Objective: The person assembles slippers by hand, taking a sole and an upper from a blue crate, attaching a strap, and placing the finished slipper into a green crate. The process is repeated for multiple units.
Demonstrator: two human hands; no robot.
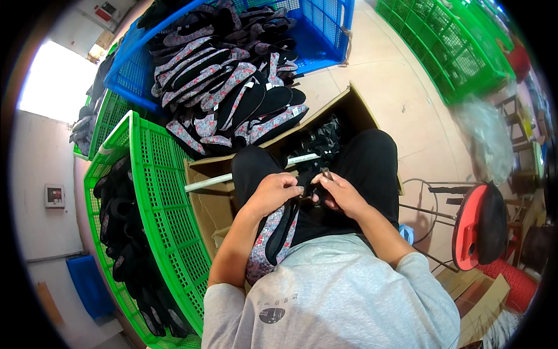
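A floral slipper (pixel 266 239) with black lining lies along my left forearm, over my lap. The thumb and fingers of my left hand (pixel 275 193) are pinched on its far end. Close beside it, my right hand (pixel 340 195) is closed around a small dark tool (pixel 326 173), possibly snips; most of it is hidden by the fingers. Between the two hands the slipper's tip blends into black material, so its detail cannot be made out. A white rod (pixel 212 182) crosses the cardboard box (pixel 203 212) in front of me, beside my left knee.
Black scraps (pixel 326 136) fill the box between my knees. Ahead, a blue crate (pixel 325 35) stands behind a heap of floral slippers (pixel 232 87). A green crate (pixel 165 192) with black slippers is at left, another green crate (pixel 447 52) at far right. A red stool (pixel 468 227) stands right.
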